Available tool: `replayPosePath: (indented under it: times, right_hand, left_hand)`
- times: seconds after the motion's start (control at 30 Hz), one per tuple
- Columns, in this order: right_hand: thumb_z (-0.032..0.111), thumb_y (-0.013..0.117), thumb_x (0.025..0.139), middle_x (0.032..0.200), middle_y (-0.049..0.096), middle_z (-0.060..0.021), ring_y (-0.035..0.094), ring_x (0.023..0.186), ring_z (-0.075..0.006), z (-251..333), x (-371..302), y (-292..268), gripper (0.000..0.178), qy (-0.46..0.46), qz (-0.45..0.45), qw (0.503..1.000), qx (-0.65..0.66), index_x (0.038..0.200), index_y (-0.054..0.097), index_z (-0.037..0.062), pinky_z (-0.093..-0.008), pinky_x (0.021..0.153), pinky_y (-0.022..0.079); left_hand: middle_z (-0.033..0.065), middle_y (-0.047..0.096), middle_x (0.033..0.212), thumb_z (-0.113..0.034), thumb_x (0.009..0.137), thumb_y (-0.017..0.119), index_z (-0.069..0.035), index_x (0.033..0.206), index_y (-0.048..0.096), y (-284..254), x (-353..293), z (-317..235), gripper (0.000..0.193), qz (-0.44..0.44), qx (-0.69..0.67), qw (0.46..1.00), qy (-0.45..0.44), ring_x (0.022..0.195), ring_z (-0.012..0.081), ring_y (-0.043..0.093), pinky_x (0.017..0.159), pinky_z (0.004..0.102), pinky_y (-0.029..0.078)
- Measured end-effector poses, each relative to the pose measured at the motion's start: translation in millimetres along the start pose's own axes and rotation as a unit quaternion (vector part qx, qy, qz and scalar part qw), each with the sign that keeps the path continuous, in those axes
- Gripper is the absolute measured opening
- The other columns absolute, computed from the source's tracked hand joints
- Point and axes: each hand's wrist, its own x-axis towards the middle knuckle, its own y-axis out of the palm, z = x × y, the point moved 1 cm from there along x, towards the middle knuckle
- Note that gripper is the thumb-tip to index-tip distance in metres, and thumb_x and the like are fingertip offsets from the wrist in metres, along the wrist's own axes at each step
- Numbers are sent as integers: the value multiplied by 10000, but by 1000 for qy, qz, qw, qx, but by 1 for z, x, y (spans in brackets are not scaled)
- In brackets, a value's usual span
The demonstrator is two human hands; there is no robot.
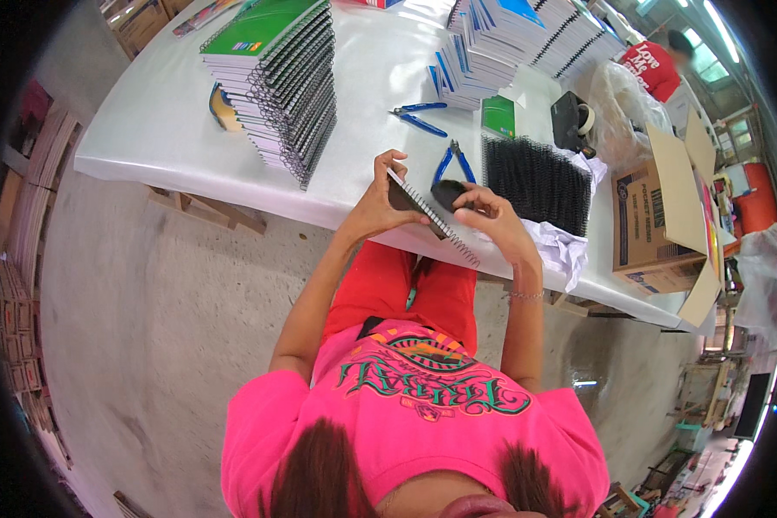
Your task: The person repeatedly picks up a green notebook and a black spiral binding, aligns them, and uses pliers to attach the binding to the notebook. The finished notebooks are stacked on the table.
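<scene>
My left hand grips a small notebook by its sides, tilted on edge over the table's near edge. A wire spiral runs along the notebook's bound side, and its loose end sticks out past the lower corner. My right hand is curled beside that spiral, its fingertips closed on a black round object; what this is exactly I cannot make out. Just beyond lie blue-handled pliers, with another blue-handled pair farther off.
A tall stack of green spiral notebooks stands at left on the white table. Black coils lie at right on crumpled paper, near a green notebook cover. An open cardboard box stands at the right edge. More notebooks and a person in red are beyond.
</scene>
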Motion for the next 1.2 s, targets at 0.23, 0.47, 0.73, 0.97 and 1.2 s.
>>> replayPosePath:
  times: [0.23, 0.47, 0.73, 0.97, 1.2]
  right_hand:
    - [144, 763, 823, 1409, 493, -143, 550, 1158, -166, 4, -1, 4, 232, -20, 55, 998, 6, 1010, 684, 32, -314, 1003, 424]
    - [166, 785, 806, 1320, 536, -95, 575, 993, -121, 6, 10, 14, 247, -32, 20, 998, -53, 995, 693, 36, -279, 910, 456]
    - [201, 789, 807, 1256, 575, -72, 566, 878, -87, 12, 20, 24, 255, -56, 52, 996, 40, 962, 691, 24, -246, 815, 462]
    - [245, 799, 787, 1146, 610, -61, 565, 977, -146, 6, 63, 33, 295, -127, -17, 989, -74, 957, 689, 31, -285, 817, 452]
    - [311, 731, 849, 1281, 516, -189, 510, 1130, -334, -29, 125, 5, 532, -222, -230, 911, -261, 1289, 541, 78, -447, 919, 433]
  left_hand:
    - [65, 416, 1040, -292, 497, 980, -118, 1362, 258, 0, 0, -3, 1140, 8, -9, 1000, -9, 968, 192, 472, 904, 320, 409]
    - [60, 421, 1026, -280, 503, 977, -120, 1361, 272, 1, 1, -1, 1122, 10, -31, 999, 4, 958, 190, 478, 896, 322, 413]
    - [77, 458, 1045, -248, 538, 964, -129, 1369, 273, -1, -2, -3, 1088, 16, -36, 999, -1, 965, 216, 522, 902, 338, 432]
    - [99, 464, 1030, -195, 560, 949, -126, 1439, 213, 5, -1, -10, 1148, -41, -66, 996, 51, 975, 239, 517, 906, 360, 442]
    - [143, 465, 1068, -204, 805, 789, -82, 1460, 225, 10, -11, -11, 873, -210, 65, 975, 11, 1023, 261, 469, 964, 395, 383]
